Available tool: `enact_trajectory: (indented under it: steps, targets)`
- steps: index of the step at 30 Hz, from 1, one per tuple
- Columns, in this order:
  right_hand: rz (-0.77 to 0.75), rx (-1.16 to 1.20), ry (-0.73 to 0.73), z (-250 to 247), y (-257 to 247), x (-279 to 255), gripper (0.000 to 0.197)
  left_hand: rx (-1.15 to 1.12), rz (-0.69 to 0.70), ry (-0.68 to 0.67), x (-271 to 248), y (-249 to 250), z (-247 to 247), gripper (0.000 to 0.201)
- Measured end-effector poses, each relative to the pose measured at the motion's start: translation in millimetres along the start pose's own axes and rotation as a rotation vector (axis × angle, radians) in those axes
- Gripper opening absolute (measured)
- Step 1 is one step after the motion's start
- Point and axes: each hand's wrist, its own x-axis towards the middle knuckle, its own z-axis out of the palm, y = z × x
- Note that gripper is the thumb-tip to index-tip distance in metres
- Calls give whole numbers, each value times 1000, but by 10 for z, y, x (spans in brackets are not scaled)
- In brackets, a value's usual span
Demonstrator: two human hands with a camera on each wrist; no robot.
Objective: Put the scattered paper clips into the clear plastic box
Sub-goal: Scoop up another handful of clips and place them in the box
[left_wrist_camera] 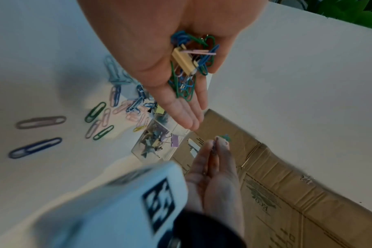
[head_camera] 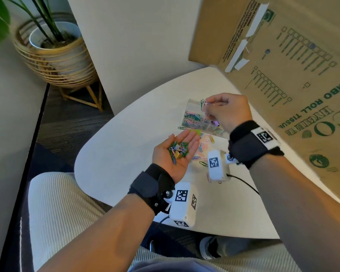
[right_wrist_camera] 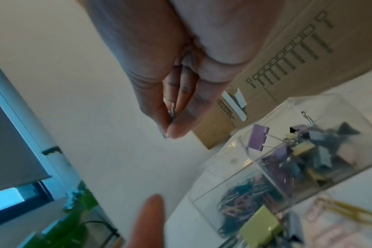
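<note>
Paper clips point(head_camera: 178, 151) lie heaped with a yellow binder clip point(left_wrist_camera: 184, 60) in the flat, spread left hand point(head_camera: 176, 154), palm up. More clips point(left_wrist_camera: 119, 109) lie on the white surface point(head_camera: 126, 144). The right hand point(head_camera: 227, 112) pinches several clips above the clear plastic box point(head_camera: 199, 118), partly filled.

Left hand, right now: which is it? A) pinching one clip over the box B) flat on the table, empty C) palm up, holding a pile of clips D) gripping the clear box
C: the left hand is palm up above the table, a pile of clips lying in the open palm.
</note>
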Motion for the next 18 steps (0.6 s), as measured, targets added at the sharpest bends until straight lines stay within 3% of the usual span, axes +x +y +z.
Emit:
enact_trajectory:
  steps: [3, 7, 10, 13, 15, 18]
  targets:
    - [5, -192, -3, 87, 91, 258, 8, 39, -11, -3, -24, -28, 10, 43]
    - [-99, -608, -136, 115, 83, 223, 33, 34, -1, -2, -37, 10, 6, 43]
    - [-256, -521, -135, 99, -12, -58, 16, 1, 21, 9, -18, 67, 5, 42]
    - [-234, -399, -381, 113, -38, -422, 6, 12, 41, 21, 13, 70, 9, 42]
    - [-226, -492, -528, 145, 6, -583, 4, 48, 22, 20, 7, 34, 32, 43]
    - [-318, -707, -508, 209, 95, -665, 13, 54, -6, 23, -7, -29, 58, 41]
